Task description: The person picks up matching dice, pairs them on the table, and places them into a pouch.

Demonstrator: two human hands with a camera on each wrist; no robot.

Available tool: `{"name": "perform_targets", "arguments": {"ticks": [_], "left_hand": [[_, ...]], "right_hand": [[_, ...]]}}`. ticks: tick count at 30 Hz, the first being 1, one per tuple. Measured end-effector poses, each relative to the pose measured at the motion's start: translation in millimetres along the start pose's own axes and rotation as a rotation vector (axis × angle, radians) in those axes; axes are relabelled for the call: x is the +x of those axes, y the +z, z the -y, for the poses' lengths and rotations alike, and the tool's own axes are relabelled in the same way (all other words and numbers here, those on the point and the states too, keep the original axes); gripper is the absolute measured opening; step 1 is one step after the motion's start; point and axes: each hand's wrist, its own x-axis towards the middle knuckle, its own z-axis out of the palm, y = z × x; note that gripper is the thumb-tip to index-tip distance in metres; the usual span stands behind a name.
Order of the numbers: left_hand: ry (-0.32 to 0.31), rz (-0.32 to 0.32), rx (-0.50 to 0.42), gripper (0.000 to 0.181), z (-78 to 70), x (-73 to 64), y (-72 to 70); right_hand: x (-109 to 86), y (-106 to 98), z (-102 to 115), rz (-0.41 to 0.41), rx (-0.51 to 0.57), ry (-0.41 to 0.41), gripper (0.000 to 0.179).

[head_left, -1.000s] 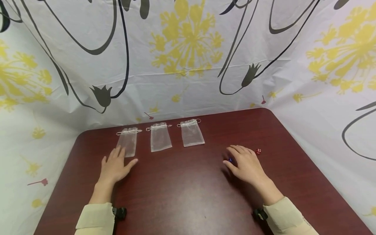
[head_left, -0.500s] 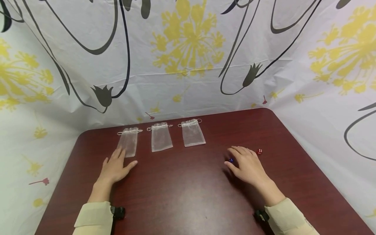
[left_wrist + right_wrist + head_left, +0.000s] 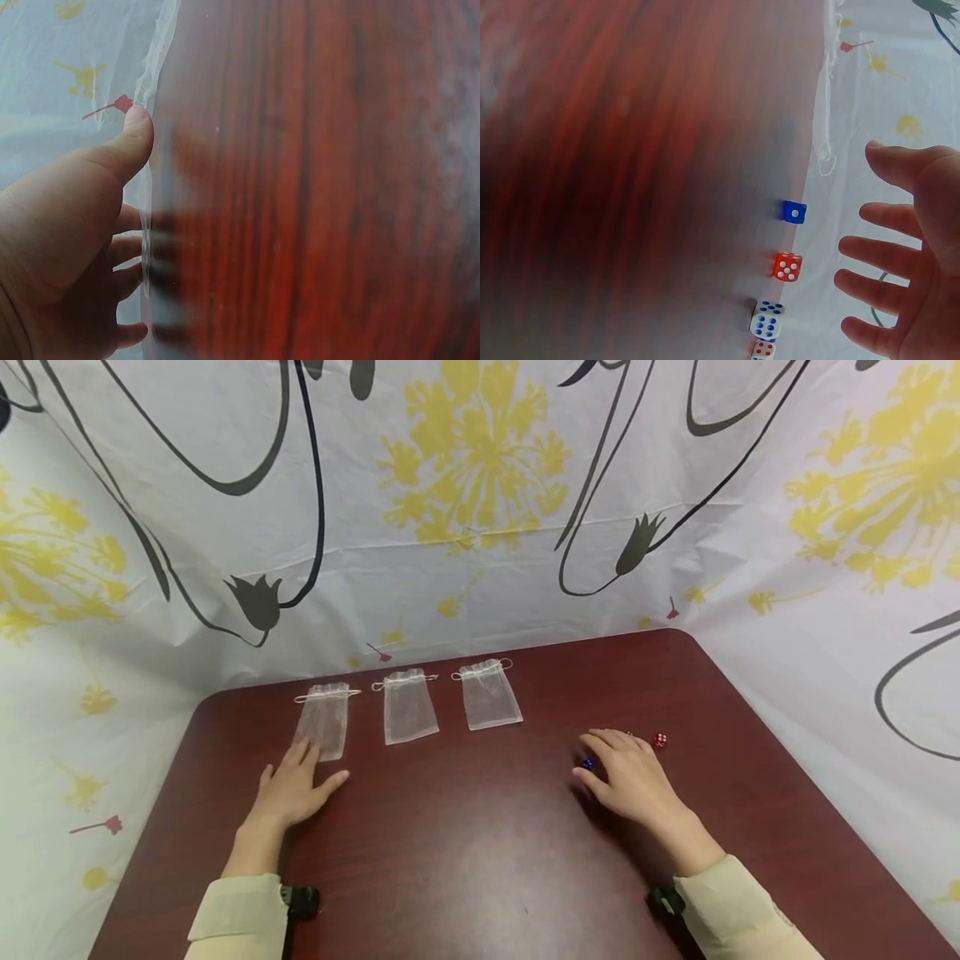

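At the fingertips of your left hand lies the near end of the left sheer bag; whether they press it or hover just above, I cannot tell. Those fingers are spread, gripping nothing, and your thumb stands well out to the right. Beyond its tip, farther from you and to the right, the middle bag and the right bag lie flat in a row with the first, drawstrings toward the far edge of the dark red table.

Over on the other side, your right hand is held above the tabletop, its fingers apart and a little bent, with nothing between them. From the head, the blue die shows in the gap between your thumb and index finger. Just right of your knuckles sits the red die. Your right wrist view shows both below your fingers and clear of them, with a white die bearing blue dots nearer your little finger, and beside it a die with red dots, cut off at the border.
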Motion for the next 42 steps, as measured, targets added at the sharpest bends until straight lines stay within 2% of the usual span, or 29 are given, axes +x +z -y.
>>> {"name": "perform_targets", "arguments": {"ticks": [9,22,42], "left_hand": [[0.001,0.012,-0.02,0.098,3.1,0.6,-1.0],[0.001,0.012,-0.011,0.1,0.2,-0.1,-0.2],[-0.005,0.011,-0.03,0.099,2.3,1.2,2.2]], "right_hand": [[1.8,0,-6,0.03,-0.014,-0.025,0.049],[3.2,1,-15,0.016,-0.049,-0.098,0.026],[11.0,7,-22,0.066,-0.046,-0.076,0.014]]}}
